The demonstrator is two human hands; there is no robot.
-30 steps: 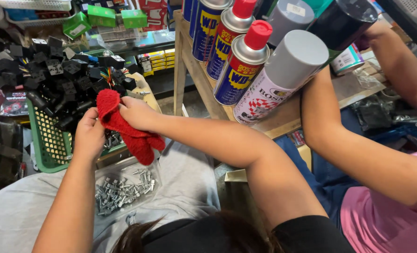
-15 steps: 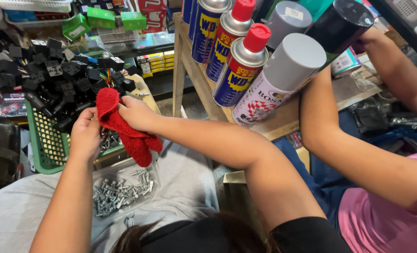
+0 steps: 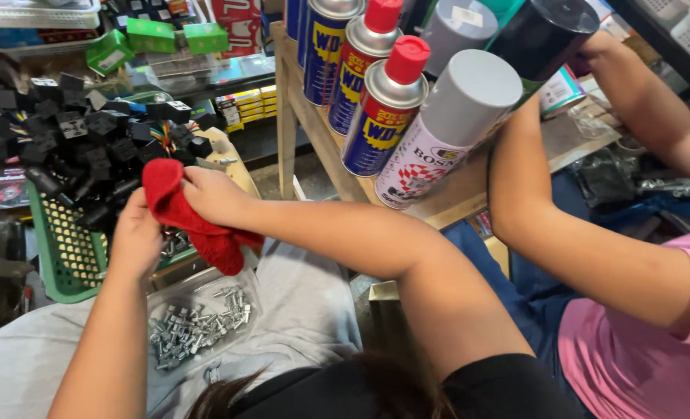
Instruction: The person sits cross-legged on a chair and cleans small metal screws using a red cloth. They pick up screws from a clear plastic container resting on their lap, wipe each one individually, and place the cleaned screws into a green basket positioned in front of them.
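The right hand (image 3: 213, 195) had its grip clenched on the upper part of a red cloth (image 3: 186, 217); the left hand (image 3: 137, 237) pressed against the cloth from the other side, its grip closed on it, though the fingers were hidden; the cloth hung between them above a green basket (image 3: 58, 256) heaped with black plastic parts (image 3: 81, 147); below lay a clear bag of small metal pieces (image 3: 197, 326) on the lap; spray cans (image 3: 384, 109) stood on a wooden shelf (image 3: 314, 124) to the right; another person's arm (image 3: 562, 248) rested beside it.
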